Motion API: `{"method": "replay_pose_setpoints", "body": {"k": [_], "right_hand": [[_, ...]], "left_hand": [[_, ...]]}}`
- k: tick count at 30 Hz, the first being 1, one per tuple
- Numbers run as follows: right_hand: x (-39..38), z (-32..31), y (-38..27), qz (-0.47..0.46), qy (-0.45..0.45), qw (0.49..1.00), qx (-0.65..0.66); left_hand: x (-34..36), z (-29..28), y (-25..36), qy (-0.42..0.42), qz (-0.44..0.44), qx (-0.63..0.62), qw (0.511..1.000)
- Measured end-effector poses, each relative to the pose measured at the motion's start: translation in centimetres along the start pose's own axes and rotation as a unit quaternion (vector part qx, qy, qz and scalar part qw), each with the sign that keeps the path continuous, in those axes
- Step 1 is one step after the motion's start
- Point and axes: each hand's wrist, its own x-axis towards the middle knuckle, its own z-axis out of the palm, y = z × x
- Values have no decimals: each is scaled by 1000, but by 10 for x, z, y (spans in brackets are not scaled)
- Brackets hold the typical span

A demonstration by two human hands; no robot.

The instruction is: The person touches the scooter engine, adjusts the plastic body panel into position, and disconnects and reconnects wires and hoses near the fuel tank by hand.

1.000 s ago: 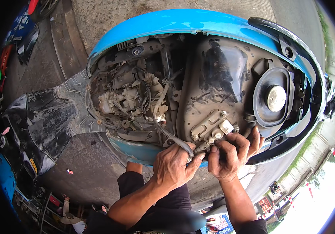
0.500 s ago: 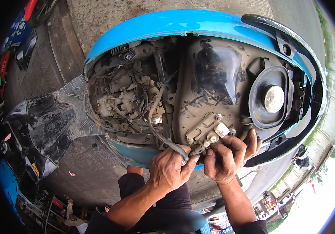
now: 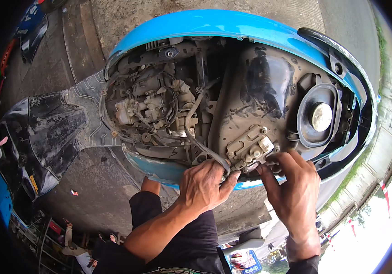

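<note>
The opened motor scooter [image 3: 191,23] has blue body panels, and its seat is off. On its dusty fuel tank [image 3: 237,102] sits a beige fuel pump unit [image 3: 251,150], with a pale connector at its near right corner. My left hand [image 3: 203,185] is closed round the end of a grey hose [image 3: 196,142] beside the pump, thumb pointing right. My right hand [image 3: 294,187] is at the pump's right side, with thumb and forefinger drawn together near its lower fittings. What lies between those fingertips is too small to tell.
Left of the tank lies the exposed engine bay [image 3: 148,107] with wires and hoses. A round fuel cap [image 3: 321,117] sits in a black rubber ring to the right. The black front panel [image 3: 45,137] stands at far left. Another person [image 3: 79,255] is at lower left.
My right hand has turned and drawn back right, its palm now lower and its fingers less spread over the pump. My left hand stays at the hose. The view has shifted slightly.
</note>
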Motion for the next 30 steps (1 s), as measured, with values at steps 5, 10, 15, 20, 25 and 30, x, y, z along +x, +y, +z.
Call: {"method": "replay_pose_setpoints", "body": {"k": [5,10,15,20,25,30], "right_hand": [[20,7,-4,-59,-51,995,-66],[31,7,-8,-56,-85,991,-92],[40,3,-20,-33,-127,983,-126],[40,6,-24,-22,-117,980,-161],[44,10,-23,-48,-127,977,-166],[42,6,-24,-49,-130,977,-160]], "left_hand": [[5,0,6,-4,-9,-30,999],[5,-6,7,-18,-17,-33,999],[6,-7,6,-30,-30,-60,997],[9,-6,9,-42,-20,-53,998],[7,-2,1,-61,-19,-59,996],[7,-1,-3,-68,17,-44,997]]}}
